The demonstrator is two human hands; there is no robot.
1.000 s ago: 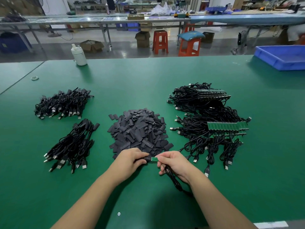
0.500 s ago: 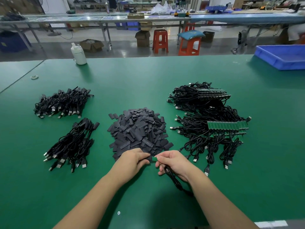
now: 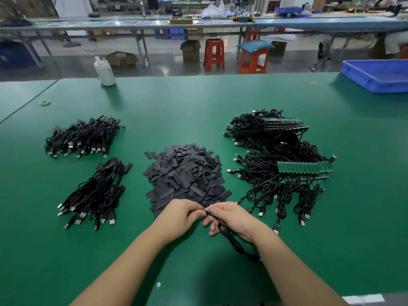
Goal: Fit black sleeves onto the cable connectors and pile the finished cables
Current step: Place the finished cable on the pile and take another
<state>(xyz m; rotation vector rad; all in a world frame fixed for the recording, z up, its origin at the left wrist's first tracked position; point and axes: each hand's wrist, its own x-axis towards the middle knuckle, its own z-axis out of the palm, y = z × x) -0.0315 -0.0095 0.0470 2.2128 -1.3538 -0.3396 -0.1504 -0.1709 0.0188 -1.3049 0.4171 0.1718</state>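
Sleeving step looks basically done: the cable (image 3: 229, 237) sits near the middle of the table (image 3: 198, 107), left hand (image 3: 178, 217) fingers pinching the sleeved end, right hand (image 3: 231, 219) gripping the cord. Next I'd guess it goes left onto one of two finished piles (image 3: 97, 193). One sleeve heap (image 3: 185, 173) sits beyond the hands, with unsleeved cables (image 3: 280, 164) right.

I have one head-worn view, angled forward and down, close over the green desk (image 3: 198, 102).
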